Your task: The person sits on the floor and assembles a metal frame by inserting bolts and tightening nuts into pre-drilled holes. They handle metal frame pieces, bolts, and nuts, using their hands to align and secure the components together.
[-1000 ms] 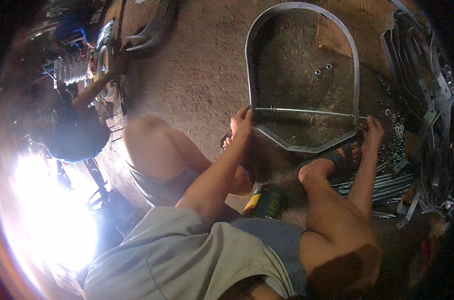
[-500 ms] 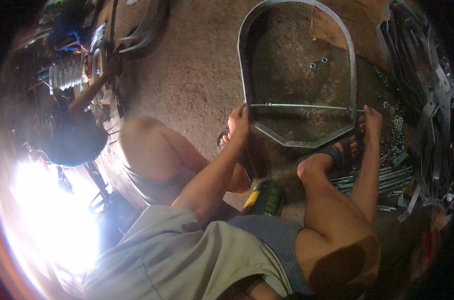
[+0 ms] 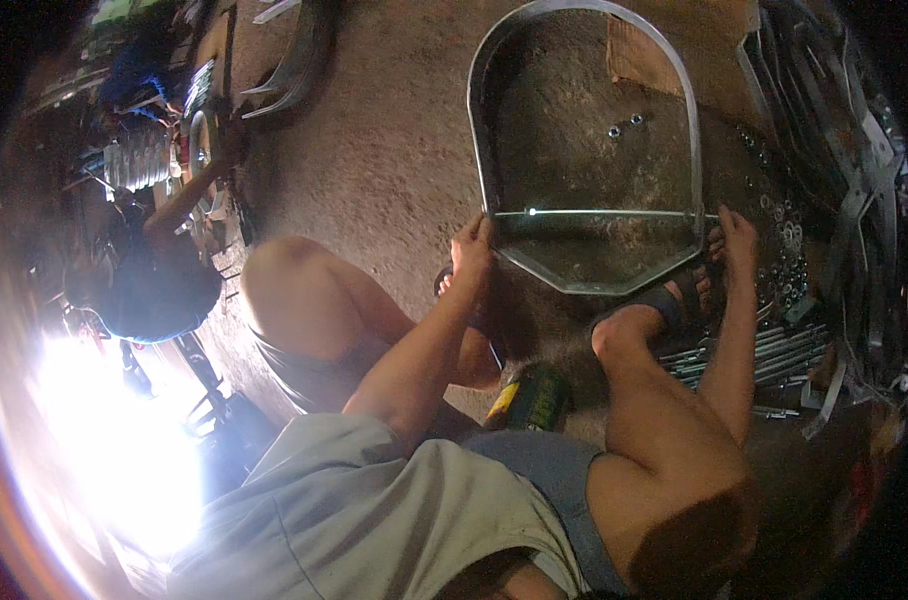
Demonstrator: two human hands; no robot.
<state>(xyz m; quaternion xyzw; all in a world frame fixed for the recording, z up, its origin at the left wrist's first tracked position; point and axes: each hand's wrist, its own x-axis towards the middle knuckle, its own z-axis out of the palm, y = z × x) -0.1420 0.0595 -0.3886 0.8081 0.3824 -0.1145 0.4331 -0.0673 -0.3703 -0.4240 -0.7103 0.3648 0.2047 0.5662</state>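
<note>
A bent flat-bar metal frame (image 3: 696, 140), rounded at the far end and angled at the near end, lies before me. A thin metal rod (image 3: 614, 212) crosses it from side to side, with a small nut (image 3: 532, 211) on it near the left side. My left hand (image 3: 471, 250) is closed, its fingertips pinched at the frame's left side where the rod meets it; what lies between them is hidden. Outside the right side, my right hand (image 3: 738, 240) pinches the rod's protruding end. Two loose nuts (image 3: 625, 126) rest on the ground inside the frame.
Right of the frame are scattered nuts and washers (image 3: 789, 245), a bundle of metal rods (image 3: 764, 355) and stacked flat bars (image 3: 854, 190). A dark green container (image 3: 532, 398) stands between my legs. Another person (image 3: 149, 285) works at the left. Curved metal pieces (image 3: 289, 90) lie far left.
The view has shifted slightly, so the frame and rod appear a little further left. Both hands remain at the two ends of the rod.
</note>
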